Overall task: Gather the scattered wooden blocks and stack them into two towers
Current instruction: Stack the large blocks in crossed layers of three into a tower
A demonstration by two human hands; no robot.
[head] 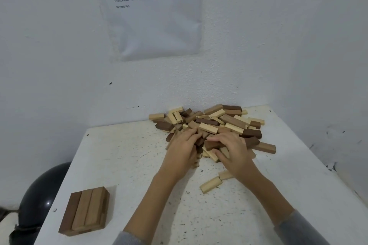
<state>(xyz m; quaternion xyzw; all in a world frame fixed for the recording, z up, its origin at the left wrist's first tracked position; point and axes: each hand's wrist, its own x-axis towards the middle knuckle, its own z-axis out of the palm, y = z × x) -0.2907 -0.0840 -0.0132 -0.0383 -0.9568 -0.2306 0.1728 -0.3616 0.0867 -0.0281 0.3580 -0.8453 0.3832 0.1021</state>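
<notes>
Loose pile of wooden blocks (pixel 215 125) at the far edge of the speckled white desk (pixel 129 161), against the white wall (pixel 59 65). Both hands in it: right hand (pixel 233 153) curled around a dark block (pixel 212 144), left hand (pixel 182 149) with fingers buried, grip not visible. Low stack (pixel 84 212) at near left. Printed sheet (pixel 159 26) on the wall above.

Surface (pixel 139 175): white top, flecked and scuffed with dark specks, set into a wall corner.

On it:
- Heap of wooden blocks (pixel 223 123), pale, mid-brown and dark brown, jumbled at the far edge against the wall.
- Loose pale block (pixel 211 184), lying flat, near the middle.
- Second pale block (pixel 225 175), just beside the first, partly hidden.
- Low brown stack (pixel 85 211) near the left front corner: three blocks side by side over a lower layer.
</notes>
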